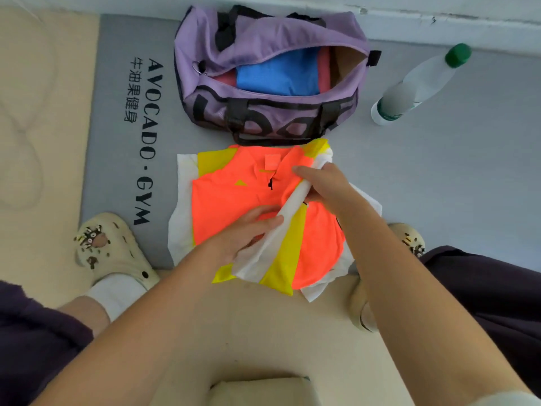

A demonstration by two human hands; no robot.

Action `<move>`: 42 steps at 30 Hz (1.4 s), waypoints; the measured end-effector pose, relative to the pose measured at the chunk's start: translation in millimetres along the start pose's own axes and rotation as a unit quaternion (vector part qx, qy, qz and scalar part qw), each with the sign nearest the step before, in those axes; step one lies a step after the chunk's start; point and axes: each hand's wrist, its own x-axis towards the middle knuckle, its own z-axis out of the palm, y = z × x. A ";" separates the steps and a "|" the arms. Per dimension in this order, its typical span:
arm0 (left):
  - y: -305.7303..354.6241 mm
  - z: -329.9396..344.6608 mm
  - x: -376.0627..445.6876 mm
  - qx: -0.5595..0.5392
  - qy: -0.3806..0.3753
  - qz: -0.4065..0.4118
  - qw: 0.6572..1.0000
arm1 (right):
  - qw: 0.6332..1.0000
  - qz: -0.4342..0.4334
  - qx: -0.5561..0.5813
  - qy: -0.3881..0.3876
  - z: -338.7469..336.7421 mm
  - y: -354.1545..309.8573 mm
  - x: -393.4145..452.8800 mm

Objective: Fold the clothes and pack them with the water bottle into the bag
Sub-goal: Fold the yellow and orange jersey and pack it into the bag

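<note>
Mat (pixel 439 171) carries everything: the purple bag (pixel 263 39) lies unzipped with blue and pink clothes already inside, the water bottle (pixel 409 86) lying just to its right. In front, the orange-and-yellow jersey (pixel 228 197) is mid-fold. The left hand (pixel 248 232) and right hand (pixel 325 186) both pinch its white side panel (pixel 292 200). Next, I judge, lay it flat across.

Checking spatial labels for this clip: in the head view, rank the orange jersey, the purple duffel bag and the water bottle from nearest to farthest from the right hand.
1. Orange jersey: under the right hand, whose grip pinches its white-and-yellow edge.
2. Purple duffel bag: straight ahead, beyond the jersey, open.
3. Water bottle: farthest, ahead and to the right, on the grey mat.
</note>
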 end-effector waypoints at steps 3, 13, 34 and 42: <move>1.9 -11.7 -9.3 0.100 0.050 0.024 0.993 | 0.999 -0.007 -0.023 -0.048 42.1 -17.8 -10.1; -22.7 -120.3 -42.2 0.113 0.179 -0.061 0.975 | 0.980 -0.046 -0.108 -0.159 157.1 -33.1 -31.3; -64.4 -130.6 -40.2 0.084 0.310 -0.048 0.946 | 0.981 -0.009 -0.185 -0.048 85.3 68.3 -44.0; -43.9 -125.3 -47.0 0.270 0.211 -0.171 0.924 | 0.995 -0.070 -0.068 -0.015 85.9 64.2 -54.1</move>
